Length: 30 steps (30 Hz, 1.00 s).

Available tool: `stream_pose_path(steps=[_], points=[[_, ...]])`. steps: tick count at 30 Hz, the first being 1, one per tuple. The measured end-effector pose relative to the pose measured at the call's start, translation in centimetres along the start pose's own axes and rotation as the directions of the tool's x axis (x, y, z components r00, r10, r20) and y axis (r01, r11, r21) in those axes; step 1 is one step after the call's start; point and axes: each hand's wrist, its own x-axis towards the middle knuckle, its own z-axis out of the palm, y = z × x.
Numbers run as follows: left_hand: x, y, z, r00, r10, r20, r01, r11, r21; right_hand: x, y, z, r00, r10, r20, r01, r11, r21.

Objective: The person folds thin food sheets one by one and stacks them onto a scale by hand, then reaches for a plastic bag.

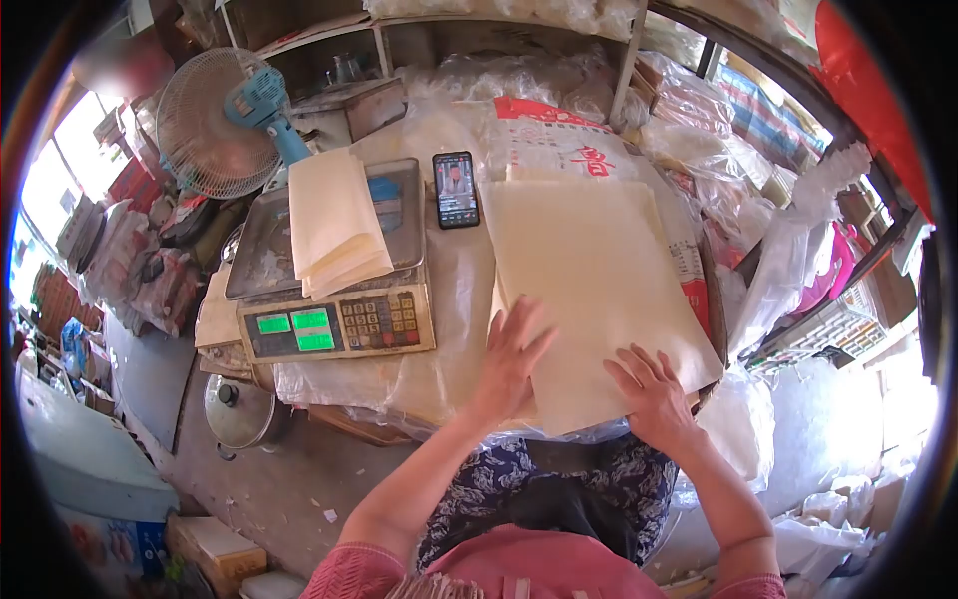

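Observation:
A stack of large, thin, cream-coloured sheets (589,260) lies on the table in front of me; the frame does not show what they are made of. My left hand (514,354) is at the stack's left edge, fingers apart, some over the top sheet. Near the front right corner, my right hand (654,397) rests on the sheets with its fingers spread. Left of the stack, a folded bundle of similar sheets (337,225) lies on the metal pan of a digital scale (389,334) with lit green displays.
A phone (456,190) showing a video lies between scale and stack. Behind the scale stands a blue fan (222,120). A printed white-and-red sack (559,140) lies under the stack's far end. Plastic bags (798,260) crowd the right; a lidded pot (239,409) sits below left.

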Motion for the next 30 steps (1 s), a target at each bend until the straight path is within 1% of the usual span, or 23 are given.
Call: stream_pose_path(steps=[2,3,4,5,6,7,8,9,10,11,12,13,15,17,18,19,20,21,23,24,27,29,30], points=[[-0.5,-2.0,-0.4,0.950,0.056,0.306,-0.064,0.998,0.017,-2.2,3.6,1.5,0.997,0.035,0.075,-0.034,0.999,-0.020],[-0.5,-2.1,-1.0,0.961,-0.004,0.277,0.009,1.000,-0.016,-3.4,5.4,1.8,0.992,0.055,0.112,-0.052,0.998,-0.034],[-0.2,-1.9,-1.7,0.966,-0.062,0.251,0.078,0.996,-0.053,-3.7,6.4,0.3,0.967,0.160,0.196,-0.186,0.975,0.122],[0.0,-1.7,-2.4,0.965,-0.122,0.232,0.147,0.985,-0.092,-3.8,7.1,-2.2,0.923,0.249,0.293,-0.328,0.907,0.262],[-0.2,-1.4,-3.3,0.944,-0.230,0.235,0.256,0.963,-0.087,-4.0,7.5,-4.7,0.801,0.427,0.420,-0.579,0.731,0.361],[-0.6,-1.1,-4.3,0.913,-0.333,0.236,0.360,0.930,-0.079,-4.4,8.7,-6.9,0.793,0.348,0.500,-0.596,0.612,0.519],[-0.8,-1.0,-4.9,0.871,-0.431,0.234,0.457,0.887,-0.069,-5.9,10.5,-7.2,0.884,0.243,0.399,-0.468,0.444,0.765],[-1.0,-1.1,-4.9,0.858,-0.467,0.213,0.510,0.821,-0.256,-7.2,11.7,-7.5,0.952,0.170,0.255,-0.290,0.228,0.930],[-1.2,-1.0,-4.9,0.838,-0.507,0.201,0.540,0.722,-0.433,-7.2,11.5,-8.2,0.942,0.256,0.218,-0.250,0.097,0.963],[-1.3,-1.1,-4.9,0.812,-0.549,0.197,0.545,0.592,-0.594,-7.6,12.3,-6.3,0.934,0.321,0.156,-0.200,0.109,0.974],[-1.2,-2.1,-4.3,0.784,-0.583,0.213,0.590,0.593,-0.548,-7.6,12.8,-4.6,0.873,0.407,0.268,-0.357,0.161,0.920],[-0.4,-2.0,-4.3,0.787,-0.588,0.187,0.591,0.631,-0.503,-5.8,12.1,-3.6,0.791,0.495,0.359,-0.505,0.196,0.841],[2.0,-2.0,-4.6,0.796,-0.592,0.125,0.586,0.702,-0.405,-3.6,12.3,0.3,0.737,0.589,0.331,-0.580,0.300,0.758],[3.5,-1.5,-3.7,0.851,-0.515,-0.102,0.495,0.852,-0.170,-1.0,12.0,2.8,0.703,0.671,0.234,-0.459,0.177,0.871],[4.1,-1.1,-3.2,0.870,-0.447,-0.207,0.450,0.892,-0.036,-0.2,12.6,4.3,0.685,0.702,0.196,-0.531,0.296,0.794],[4.3,-0.7,-2.8,0.940,-0.315,-0.128,0.330,0.936,0.123,0.5,13.3,5.8,0.668,0.728,0.151,-0.596,0.402,0.695],[4.2,-0.3,-2.5,0.982,-0.188,-0.027,0.188,0.945,0.266,1.1,13.6,6.5,0.654,0.749,0.104,-0.653,0.491,0.576],[4.0,0.0,-2.2,0.993,-0.073,0.091,0.032,0.921,0.388,1.4,13.7,6.9,0.649,0.756,0.085,-0.660,0.505,0.555],[3.0,0.2,-1.4,0.957,-0.104,0.270,-0.004,0.928,0.372,2.0,13.5,7.2,0.641,0.766,0.048,-0.676,0.534,0.508],[2.5,0.1,-1.0,0.926,-0.119,0.357,-0.019,0.933,0.359,1.8,14.2,7.6,0.651,0.748,0.130,-0.723,0.558,0.408],[1.6,-0.8,0.0,0.953,-0.068,0.296,-0.059,0.915,0.399,2.4,11.1,5.1,0.659,0.752,0.011,-0.738,0.644,0.201],[1.0,-1.5,0.7,0.965,-0.038,0.259,-0.071,0.914,0.401,2.2,9.1,5.3,0.809,0.577,-0.112,-0.549,0.810,0.203],[1.0,-1.7,0.8,0.971,-0.019,0.238,-0.081,0.912,0.403,2.0,8.3,5.5,0.862,0.474,-0.177,-0.442,0.876,0.194]])
